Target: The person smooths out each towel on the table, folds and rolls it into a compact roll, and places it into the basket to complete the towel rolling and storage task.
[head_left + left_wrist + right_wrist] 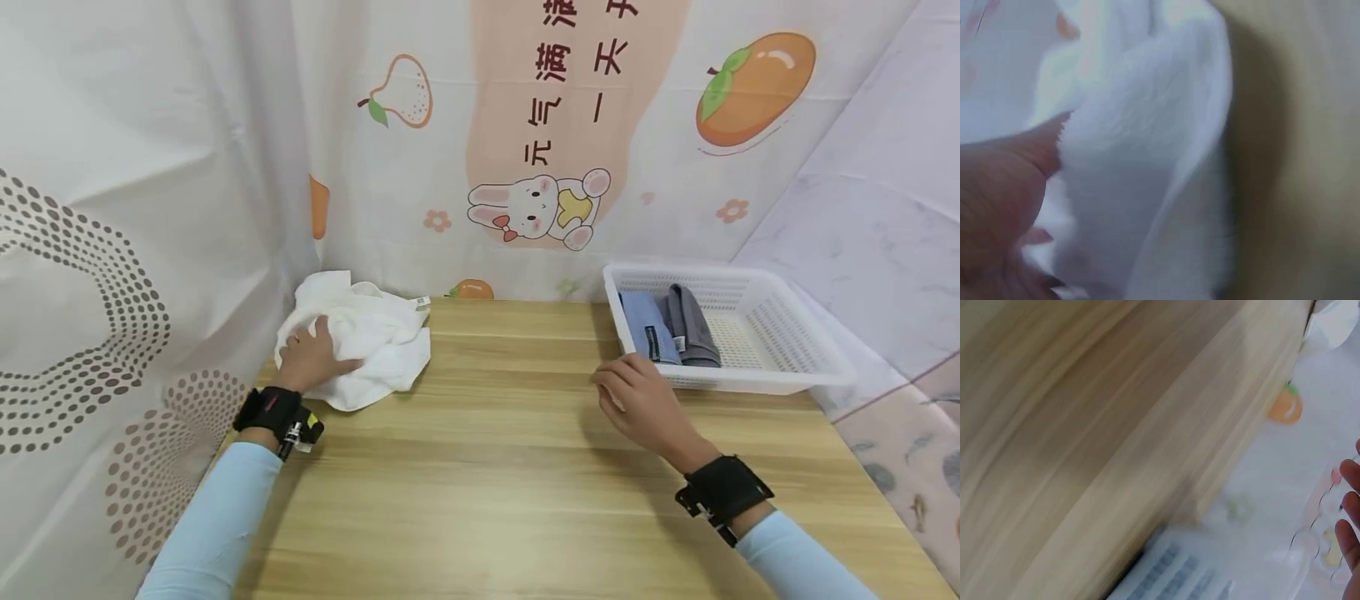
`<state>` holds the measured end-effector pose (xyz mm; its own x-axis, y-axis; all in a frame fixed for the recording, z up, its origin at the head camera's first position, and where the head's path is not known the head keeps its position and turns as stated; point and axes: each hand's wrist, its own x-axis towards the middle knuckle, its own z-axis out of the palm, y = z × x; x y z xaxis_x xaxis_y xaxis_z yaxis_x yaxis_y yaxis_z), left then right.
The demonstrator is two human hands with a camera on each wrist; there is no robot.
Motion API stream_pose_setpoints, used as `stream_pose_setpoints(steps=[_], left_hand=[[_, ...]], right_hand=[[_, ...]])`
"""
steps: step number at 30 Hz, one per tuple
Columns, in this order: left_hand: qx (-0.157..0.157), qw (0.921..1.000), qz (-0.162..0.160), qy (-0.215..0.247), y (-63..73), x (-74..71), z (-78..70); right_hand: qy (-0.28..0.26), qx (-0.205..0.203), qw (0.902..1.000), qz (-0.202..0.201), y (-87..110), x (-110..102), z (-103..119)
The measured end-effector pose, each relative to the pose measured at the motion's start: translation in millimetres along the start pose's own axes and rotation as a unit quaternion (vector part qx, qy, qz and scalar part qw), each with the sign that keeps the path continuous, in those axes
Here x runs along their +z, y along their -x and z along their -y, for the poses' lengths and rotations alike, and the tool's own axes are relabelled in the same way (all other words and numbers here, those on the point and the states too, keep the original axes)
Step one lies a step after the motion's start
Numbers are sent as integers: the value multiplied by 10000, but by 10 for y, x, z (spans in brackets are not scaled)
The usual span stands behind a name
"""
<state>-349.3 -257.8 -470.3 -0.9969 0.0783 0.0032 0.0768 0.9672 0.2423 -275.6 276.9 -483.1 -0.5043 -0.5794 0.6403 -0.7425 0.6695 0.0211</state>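
Note:
A crumpled white towel (382, 342) lies at the back left of the table, a small tag at its right corner. My left hand (309, 360) is over the towel's near left side, thumb spread away from the fingers. In the left wrist view the thumb (1038, 140) meets the edge of a raised fold of the towel (1141, 137); the other fingers are partly hidden by the cloth. My right hand (643, 407) hovers near the front left corner of a white plastic basket (757, 379), fingers loosely bent and holding nothing.
Inside the basket, a rolled or folded blue cloth (641, 325) and a grey one (693, 329) lie side by side at the left. The wooden table (480, 483) ends at a printed curtain (420, 192) behind; another patterned curtain (150, 275) hangs along the left.

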Motion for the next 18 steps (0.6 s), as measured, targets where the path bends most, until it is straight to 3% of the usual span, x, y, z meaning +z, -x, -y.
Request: stream_pose_setpoints(steps=[2,4,6,8,10,12,16,18], left_hand=[[-91,9985,241,487,18,23,118],[81,9977,216,643,27,69,129],[481,9958,43,773,41,119,53],[1147,9880,-19,1038,64,173,-82],[1854,9738,185,1301,112,229,-254],[2486,9523,629,1655,182,279,-437],[3294,9126,1565,1848,312,349,-777],[3602,9005,1725,1722,352,366,-892]], right_hand=[[-34,-115,9999,95,-74,57,78],[-133,-111,9996,213,-149,119,151],[-254,-21,9988,410,-225,186,218],[-365,92,9973,623,-303,263,287],[-487,276,9946,872,-382,348,366],[-629,565,9901,1122,-454,444,450],[-893,1186,9754,1630,-556,643,636],[-962,1289,9704,1801,-575,728,719]])
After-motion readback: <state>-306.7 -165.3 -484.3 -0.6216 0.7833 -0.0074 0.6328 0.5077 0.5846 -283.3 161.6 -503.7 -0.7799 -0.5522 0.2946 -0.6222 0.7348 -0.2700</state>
